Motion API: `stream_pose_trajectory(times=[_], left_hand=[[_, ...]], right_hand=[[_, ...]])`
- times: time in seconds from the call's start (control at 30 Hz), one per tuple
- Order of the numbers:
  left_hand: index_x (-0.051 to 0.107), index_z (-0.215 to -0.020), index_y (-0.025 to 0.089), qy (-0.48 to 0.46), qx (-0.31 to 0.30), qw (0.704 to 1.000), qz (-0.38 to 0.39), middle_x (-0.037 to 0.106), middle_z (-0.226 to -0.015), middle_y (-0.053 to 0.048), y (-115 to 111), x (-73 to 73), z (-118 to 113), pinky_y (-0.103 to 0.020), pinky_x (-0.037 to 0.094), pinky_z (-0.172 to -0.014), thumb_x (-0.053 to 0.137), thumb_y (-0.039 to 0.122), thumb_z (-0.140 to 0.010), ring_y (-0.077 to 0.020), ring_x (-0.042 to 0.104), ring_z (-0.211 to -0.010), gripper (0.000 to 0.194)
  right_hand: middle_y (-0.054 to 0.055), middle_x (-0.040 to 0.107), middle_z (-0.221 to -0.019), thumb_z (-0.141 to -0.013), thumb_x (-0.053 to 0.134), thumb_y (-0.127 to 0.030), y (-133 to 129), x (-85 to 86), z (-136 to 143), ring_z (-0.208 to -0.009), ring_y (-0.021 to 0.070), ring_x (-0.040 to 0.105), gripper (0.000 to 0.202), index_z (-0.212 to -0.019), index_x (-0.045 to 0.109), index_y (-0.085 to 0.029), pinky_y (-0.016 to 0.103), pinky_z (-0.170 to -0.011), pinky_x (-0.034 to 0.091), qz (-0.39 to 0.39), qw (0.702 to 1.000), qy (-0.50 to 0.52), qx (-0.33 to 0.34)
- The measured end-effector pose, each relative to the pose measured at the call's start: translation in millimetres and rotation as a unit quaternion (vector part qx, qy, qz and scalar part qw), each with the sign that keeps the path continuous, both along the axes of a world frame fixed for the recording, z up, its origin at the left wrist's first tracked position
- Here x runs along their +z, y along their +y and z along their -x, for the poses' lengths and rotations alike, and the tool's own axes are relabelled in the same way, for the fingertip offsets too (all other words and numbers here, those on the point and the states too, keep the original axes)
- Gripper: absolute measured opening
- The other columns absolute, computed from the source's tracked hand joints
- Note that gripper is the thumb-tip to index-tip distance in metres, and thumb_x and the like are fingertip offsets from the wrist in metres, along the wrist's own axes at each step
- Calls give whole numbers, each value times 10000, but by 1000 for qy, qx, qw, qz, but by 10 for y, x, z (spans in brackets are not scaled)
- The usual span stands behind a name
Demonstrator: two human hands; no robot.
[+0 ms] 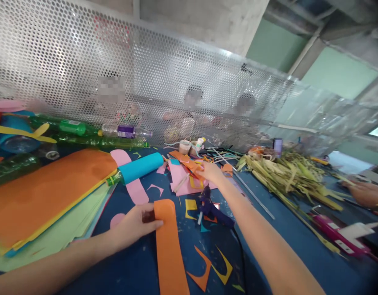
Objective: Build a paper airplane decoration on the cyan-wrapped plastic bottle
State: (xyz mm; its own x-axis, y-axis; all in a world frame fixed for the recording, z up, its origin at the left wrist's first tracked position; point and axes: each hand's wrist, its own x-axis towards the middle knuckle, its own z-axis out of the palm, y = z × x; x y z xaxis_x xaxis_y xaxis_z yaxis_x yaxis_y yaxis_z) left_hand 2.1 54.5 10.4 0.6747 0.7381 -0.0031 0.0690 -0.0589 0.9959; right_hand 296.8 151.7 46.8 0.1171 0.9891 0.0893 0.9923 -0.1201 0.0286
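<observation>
My left hand (pixel 136 223) pinches the top end of a long orange strip (pixel 170 254) with a rounded corner, thumb in front. Farther off, my right hand (pixel 210 172) reaches into a heap of orange scraps (pixel 185 159) on pink sheets (pixel 178 174). Its fingers are bent together among the scraps; what they grip is hard to make out. Below that wrist lies a dark blue glue gun (pixel 218 213) with its cord. A green bottle wrapped in a blue sheet (pixel 142 167) rests across a pink strip (pixel 136 190), beyond my left hand.
Stacked coloured sheets (pixel 50 188) and green plastic bottles (pixel 72 127) lie at left. Dried husks (pixel 287 176) and a magenta power strip (pixel 339 235) are at right, near another person's hand (pixel 365 192). A perforated metal panel (pixel 176 78) stands behind; cut scraps (pixel 202 270) dot the blue table.
</observation>
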Motion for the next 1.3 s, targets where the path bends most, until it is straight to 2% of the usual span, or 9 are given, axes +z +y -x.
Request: stream_pose_trajectory(times=[0.13,0.27,0.5,0.7,0.8,0.9,1.0,1.13,1.3], left_hand=[[631,-1040,211,13,-2,1000,-8,684,-1055,-25,-9,-25,-13,-412,458,-922,612,276,-757,-235,619,-1013,291],[639,-1025,211,30,-3,999,-28,678,-1068,-20,7,-39,-19,-402,458,-923,596,278,-761,-240,610,-1027,275],[653,-1046,184,32,5,999,-33,661,-1109,-44,30,-59,0,-333,457,-909,570,313,-786,-249,597,-1037,302],[652,-1056,198,28,5,999,-33,667,-1086,-42,17,-12,4,-350,437,-919,546,313,-807,-253,589,-1039,294],[653,-1021,197,27,2,999,-30,671,-1054,-41,15,-5,-4,-347,427,-921,544,323,-804,-255,581,-1041,273],[648,-912,185,43,18,998,-39,675,-938,-37,10,-23,-3,-323,454,-847,539,353,-798,-256,593,-967,231],[603,-791,185,61,66,993,-72,643,-802,-15,2,-49,6,-274,460,-718,512,389,-809,-225,587,-819,224],[575,-788,190,39,69,995,-62,617,-790,-1,1,-64,6,-242,440,-674,479,422,-833,-199,563,-775,254],[575,-840,188,14,40,999,-19,616,-828,-5,-1,-73,1,-250,436,-713,486,426,-837,-202,562,-815,254]], right_hand=[[76,590,-1107,-882,527,-325,89,-40,8,-956,196,584,267,-1086,570,-159,400,-821,480,13,1000,0,-23],[80,555,-1161,-891,518,-299,139,-74,24,-978,199,573,278,-1136,540,-168,406,-821,488,17,999,11,-26],[70,568,-1134,-880,536,-302,226,-59,34,-944,200,588,289,-1130,546,-157,379,-778,506,72,994,63,50],[75,559,-1152,-889,524,-296,194,-6,-115,-962,195,580,276,-1137,541,-175,386,-802,498,68,996,30,56],[79,559,-1150,-885,529,-296,184,-26,-146,-959,199,582,292,-1145,534,-162,395,-797,500,75,994,9,81],[81,554,-1159,-885,530,-296,180,-58,-107,-969,202,578,301,-1154,528,-161,403,-805,497,70,991,-13,110],[80,556,-1152,-882,536,-296,165,-47,-45,-970,204,580,305,-1155,526,-160,402,-803,497,61,991,-44,112],[80,557,-1152,-885,531,-297,137,144,-8,-967,202,580,301,-1153,527,-162,400,-803,497,53,990,-93,94],[84,554,-1161,-889,523,-297,118,602,-11,-976,201,575,290,-1146,534,-164,404,-817,491,79,984,-148,57]])
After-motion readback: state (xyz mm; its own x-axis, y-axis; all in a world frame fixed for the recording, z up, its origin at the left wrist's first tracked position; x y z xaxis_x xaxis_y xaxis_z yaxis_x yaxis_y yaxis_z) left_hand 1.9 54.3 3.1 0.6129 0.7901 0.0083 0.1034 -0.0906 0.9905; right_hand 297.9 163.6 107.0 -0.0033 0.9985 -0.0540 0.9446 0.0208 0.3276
